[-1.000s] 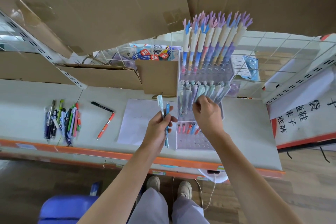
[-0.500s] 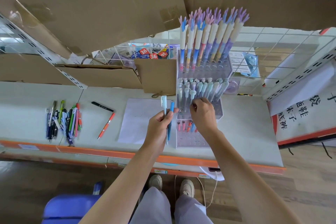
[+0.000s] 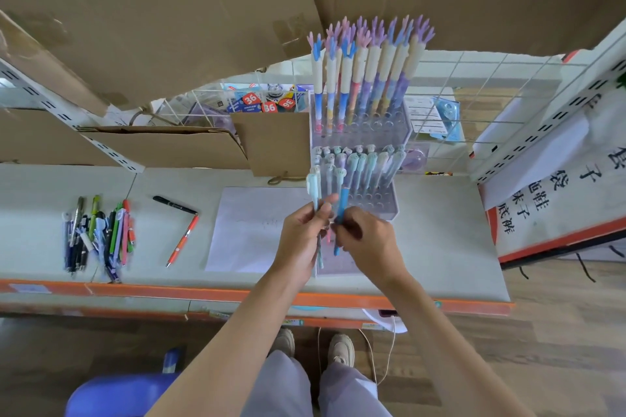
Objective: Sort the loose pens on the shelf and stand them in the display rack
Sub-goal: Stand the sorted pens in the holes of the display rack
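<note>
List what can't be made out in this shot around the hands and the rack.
- Head view: the front tier of the display rack is mostly hidden behind the left hand and right hand.
- The lower tip of the blue pen is blurred against the rack.
- The bundle of loose pens is too small and overlapped to count.
- The writing on the paper sheet is too faint to read.
</note>
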